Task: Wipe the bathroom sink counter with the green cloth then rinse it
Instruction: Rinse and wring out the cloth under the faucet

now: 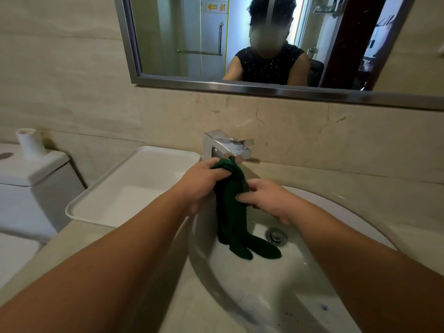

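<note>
Here we see the green cloth (231,207) hanging beneath the faucet (228,145), its lower ends lying in the sink (240,284). The left hand (201,186) grips its bunched top; the right hand (266,197) clasps its middle. A white tray (96,203) rests on the surface (79,239).

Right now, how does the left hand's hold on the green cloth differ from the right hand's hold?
The left hand grips the green cloth at its bunched top, just under the faucet; the right hand pinches it lower down, at its side. The left hand is higher and nearer the wall; the right hand is lower, above the sink. Both hands are closed on the same cloth, whose ends rest in the basin.
</note>
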Demonstrator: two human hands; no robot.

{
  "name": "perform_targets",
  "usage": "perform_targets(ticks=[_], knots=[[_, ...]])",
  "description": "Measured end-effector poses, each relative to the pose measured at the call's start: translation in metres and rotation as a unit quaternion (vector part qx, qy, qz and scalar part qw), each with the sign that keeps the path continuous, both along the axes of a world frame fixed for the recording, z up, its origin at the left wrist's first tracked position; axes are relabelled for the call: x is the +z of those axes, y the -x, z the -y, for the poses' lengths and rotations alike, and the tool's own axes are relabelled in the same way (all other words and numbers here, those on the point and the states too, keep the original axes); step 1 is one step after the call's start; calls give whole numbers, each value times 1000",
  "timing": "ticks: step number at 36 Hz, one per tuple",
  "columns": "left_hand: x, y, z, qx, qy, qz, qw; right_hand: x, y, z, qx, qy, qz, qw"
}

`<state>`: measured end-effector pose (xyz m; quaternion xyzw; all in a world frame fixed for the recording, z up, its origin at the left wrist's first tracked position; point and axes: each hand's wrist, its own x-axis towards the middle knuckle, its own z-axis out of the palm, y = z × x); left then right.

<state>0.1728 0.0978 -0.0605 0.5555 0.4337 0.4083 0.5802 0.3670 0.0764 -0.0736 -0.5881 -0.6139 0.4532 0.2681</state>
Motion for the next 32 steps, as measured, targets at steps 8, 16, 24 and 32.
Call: perform_targets(ticks=[8,16,24,32], knots=[[1,3,-3,34,-26,-62,997,4,-23,8,-3,-40,159,986],[3,-16,-1,46,-10,-67,997,13,-68,12,-71,-71,260,960],[10,-21,8,95,36,-27,994,11,-98,28,-93,4,332,939],[15,-23,12,103,-8,-86,991,33,-75,40,-207,72,47,975]])
